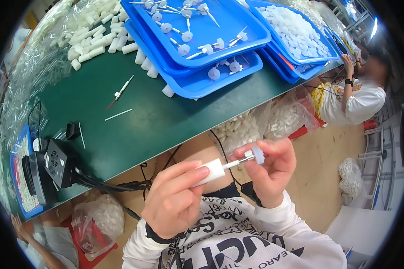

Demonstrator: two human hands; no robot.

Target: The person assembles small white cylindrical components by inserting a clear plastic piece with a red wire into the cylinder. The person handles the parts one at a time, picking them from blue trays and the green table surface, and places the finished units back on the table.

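Note:
In front of my body, past the table's near edge, my left hand (174,199) is closed around a white plastic cylinder (214,171). My right hand (276,172) pinches a disc-topped stem piece (258,155), a pale round disc with a thin white and metallic stem. The stem points left toward the cylinder's end. Its tip meets that end, but whether it sits inside cannot be made out. Similar disc-topped pieces (187,36) lie scattered in the upper blue tray (220,20).
Stacked blue trays (197,92) stand on the green table (166,121). White cylinders (92,47) are heaped behind it on the left. A thin stem part (120,92) and a white stick (118,114) lie nearer. A black device (60,162) with cables stands left. A co-worker (357,96) sits right.

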